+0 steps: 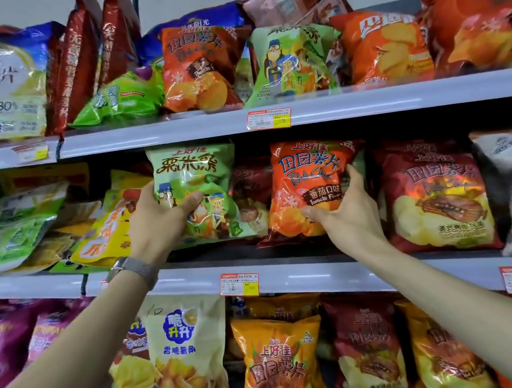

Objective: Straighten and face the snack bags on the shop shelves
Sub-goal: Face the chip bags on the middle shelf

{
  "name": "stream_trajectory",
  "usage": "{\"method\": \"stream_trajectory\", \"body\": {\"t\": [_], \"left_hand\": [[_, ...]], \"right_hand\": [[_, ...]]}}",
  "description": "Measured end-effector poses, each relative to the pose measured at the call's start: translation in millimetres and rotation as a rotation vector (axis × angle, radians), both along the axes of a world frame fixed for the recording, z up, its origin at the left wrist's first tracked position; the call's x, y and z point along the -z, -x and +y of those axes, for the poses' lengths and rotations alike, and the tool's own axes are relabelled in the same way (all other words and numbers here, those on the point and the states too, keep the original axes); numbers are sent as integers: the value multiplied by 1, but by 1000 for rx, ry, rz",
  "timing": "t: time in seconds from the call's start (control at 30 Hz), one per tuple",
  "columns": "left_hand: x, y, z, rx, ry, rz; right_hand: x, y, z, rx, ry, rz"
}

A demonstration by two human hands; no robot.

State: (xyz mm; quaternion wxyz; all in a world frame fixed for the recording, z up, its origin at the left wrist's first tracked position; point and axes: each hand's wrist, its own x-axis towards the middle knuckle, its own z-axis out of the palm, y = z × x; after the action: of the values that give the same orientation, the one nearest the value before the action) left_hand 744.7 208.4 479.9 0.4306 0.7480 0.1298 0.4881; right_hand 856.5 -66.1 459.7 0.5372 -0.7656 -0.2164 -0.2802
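On the middle shelf [295, 273] my left hand [160, 220] grips a light green snack bag [201, 176] by its left side, thumb across the front; the bag stands upright, face forward. My right hand [345, 209] grips an orange tomato chip bag [306, 178] at its lower right corner, thumb on the front and fingers behind. That bag leans slightly to the left. A watch sits on my left wrist.
Dark red chip bags [435, 197] stand right of the orange one; yellow and green bags [50, 228] lie tumbled at the left. The top shelf [169, 132] holds leaning mixed bags. Below stand a cream bag [187, 357] and several yellow and red bags.
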Motion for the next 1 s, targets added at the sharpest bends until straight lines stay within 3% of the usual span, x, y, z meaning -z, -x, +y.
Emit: {"method": "stream_trajectory", "body": {"t": [0.23,0.5,0.83,1.0], "left_hand": [[18,65,14,-118,8,-4],[34,107,24,-47,65,-23],[40,108,10,-43,-7,-17],[42,100,-5,-6,-8,-13]], "right_hand": [[14,5,67,-78,-3,19],[18,18,127,-114,20,50],[34,26,145,3,139,-1],[23,24,127,-157,215,83]]}}
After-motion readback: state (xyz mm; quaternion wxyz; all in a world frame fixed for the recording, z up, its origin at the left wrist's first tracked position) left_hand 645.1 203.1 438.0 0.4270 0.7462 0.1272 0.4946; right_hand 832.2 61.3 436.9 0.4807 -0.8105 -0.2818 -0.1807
